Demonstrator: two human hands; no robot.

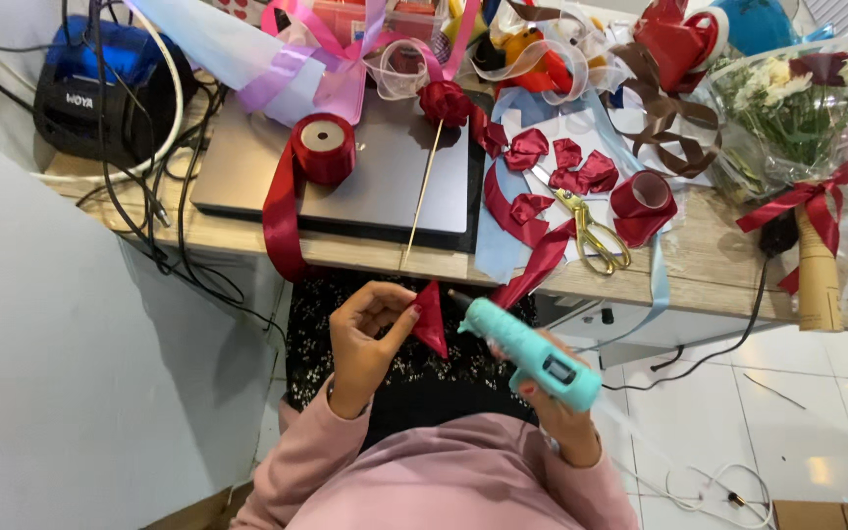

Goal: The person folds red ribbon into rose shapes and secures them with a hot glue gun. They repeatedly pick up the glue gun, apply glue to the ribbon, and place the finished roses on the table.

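My left hand [365, 339] pinches a small folded piece of red ribbon [432, 319] between thumb and fingers, over my lap. In my right hand [554, 404] is a turquoise glue gun [527, 351], its nozzle pointing left and almost touching the ribbon piece. Both hands sit just in front of the wooden table edge [365, 257]. On the table behind lie a ribbon rose on a thin stick [442, 106], several folded red ribbon petals [561, 165] and gold-handled scissors [591, 231].
A closed grey laptop [395, 162] carries a red ribbon roll [323, 145] with a tail hanging off the table. Another red roll [645, 201], a wrapped flower bouquet [807, 108], a black printer [100, 83], cables and mixed ribbons crowd the table. White tiled floor lies to the right.
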